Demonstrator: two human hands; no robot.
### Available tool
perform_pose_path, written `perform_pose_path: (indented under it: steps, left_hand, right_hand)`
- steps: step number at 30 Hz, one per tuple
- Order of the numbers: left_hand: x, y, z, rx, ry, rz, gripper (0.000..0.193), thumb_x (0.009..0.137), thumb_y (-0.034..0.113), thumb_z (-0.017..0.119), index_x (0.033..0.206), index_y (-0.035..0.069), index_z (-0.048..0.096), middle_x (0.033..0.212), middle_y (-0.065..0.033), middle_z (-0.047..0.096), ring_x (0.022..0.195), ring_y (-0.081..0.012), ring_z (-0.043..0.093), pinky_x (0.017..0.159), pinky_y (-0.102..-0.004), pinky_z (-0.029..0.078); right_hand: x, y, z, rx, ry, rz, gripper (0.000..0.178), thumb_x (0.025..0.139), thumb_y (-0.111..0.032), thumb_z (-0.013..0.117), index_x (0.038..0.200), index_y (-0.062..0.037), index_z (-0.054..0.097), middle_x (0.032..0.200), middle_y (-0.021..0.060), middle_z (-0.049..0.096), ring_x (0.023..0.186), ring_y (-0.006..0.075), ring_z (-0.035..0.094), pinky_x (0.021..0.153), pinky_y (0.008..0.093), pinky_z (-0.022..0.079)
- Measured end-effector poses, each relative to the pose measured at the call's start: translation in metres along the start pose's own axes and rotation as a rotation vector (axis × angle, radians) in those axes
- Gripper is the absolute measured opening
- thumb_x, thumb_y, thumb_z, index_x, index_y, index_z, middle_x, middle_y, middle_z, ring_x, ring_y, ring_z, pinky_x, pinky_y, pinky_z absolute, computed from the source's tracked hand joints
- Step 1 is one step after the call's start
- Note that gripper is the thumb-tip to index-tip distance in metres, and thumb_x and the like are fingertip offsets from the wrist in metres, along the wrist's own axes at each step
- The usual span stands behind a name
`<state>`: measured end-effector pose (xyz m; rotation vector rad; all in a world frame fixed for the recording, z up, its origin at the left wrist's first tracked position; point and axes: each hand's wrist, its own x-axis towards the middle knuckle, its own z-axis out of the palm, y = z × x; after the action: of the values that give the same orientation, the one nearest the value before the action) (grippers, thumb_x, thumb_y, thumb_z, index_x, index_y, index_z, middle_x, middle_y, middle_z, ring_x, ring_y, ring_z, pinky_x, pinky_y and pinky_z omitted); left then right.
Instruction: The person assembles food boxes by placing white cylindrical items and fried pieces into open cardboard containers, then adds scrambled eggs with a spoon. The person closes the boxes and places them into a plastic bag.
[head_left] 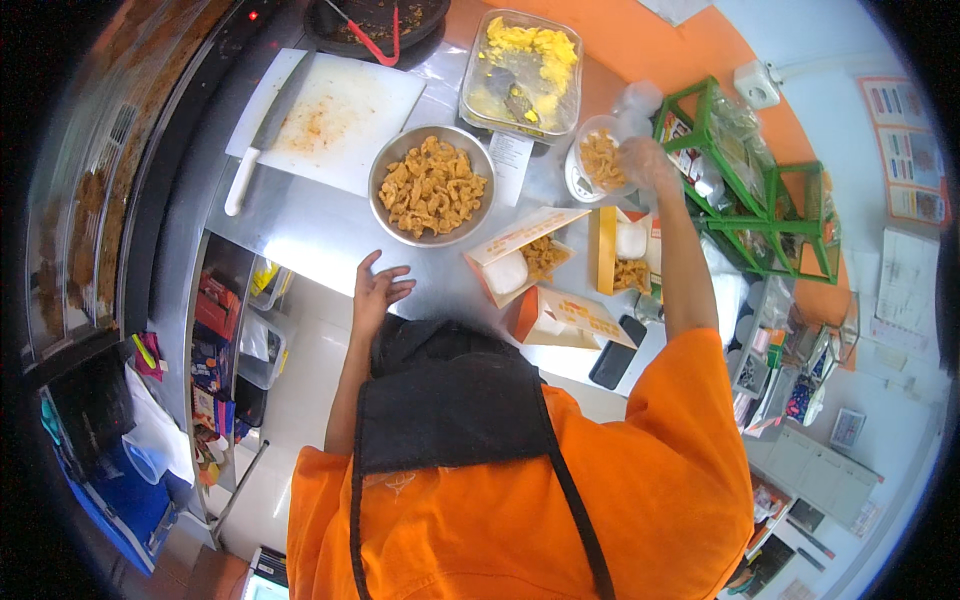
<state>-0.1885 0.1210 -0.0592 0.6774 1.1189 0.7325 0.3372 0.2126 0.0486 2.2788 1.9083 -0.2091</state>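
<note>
My left hand (380, 288) is held over the counter's front edge, just below a steel bowl (375, 186) of browned, bite-sized pieces (435, 188) that look like fried chicken. Its fingers are spread and hold nothing. Stretched to the far right, my right hand (648, 165) is smeared by motion beside a clear plastic tub (600, 158) with similar pieces inside. Whether it grips the tub is unclear. The tub is at a white scale (577, 186). Closer to me, two open paper boxes (530, 226) (606, 250) hold white rice and browned pieces. A third box (578, 313) sits partly open.
A knife (278, 110) lies on a white cutting board (370, 95) at left. Behind are a pan with red tongs (378, 48) and a metal tray (515, 131) of yellow egg. A phone (618, 352) lies front right; a green rack (712, 145) borders the right side.
</note>
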Motion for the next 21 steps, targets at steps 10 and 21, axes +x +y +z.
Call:
perform_pose_path:
  steps: [10,21]
  left_hand:
    - [-0.002,0.001,0.003,0.028,0.030,0.003,0.048,0.100,0.009,0.041,0.144,0.005,0.021,0.113,-0.0239,0.063,0.090,-0.0296,0.070,0.078,-0.0357,0.059]
    - [-0.002,0.000,0.004,0.023,0.039,0.012,0.050,0.099,0.009,0.044,0.143,0.004,0.021,0.112,-0.0233,0.063,0.089,-0.0283,0.070,0.077,-0.0337,0.059]
  right_hand:
    - [-0.005,-0.007,0.035,-0.104,0.080,-0.051,0.025,0.081,-0.022,0.063,0.103,-0.0109,0.070,0.120,0.0211,0.060,0.110,0.0376,0.060,0.093,0.0418,0.051]
    - [-0.025,-0.037,0.018,-0.334,0.084,-0.094,0.033,0.081,-0.024,0.064,0.112,-0.0172,0.069,0.120,0.0172,0.060,0.116,0.0331,0.057,0.093,0.0433,0.049]
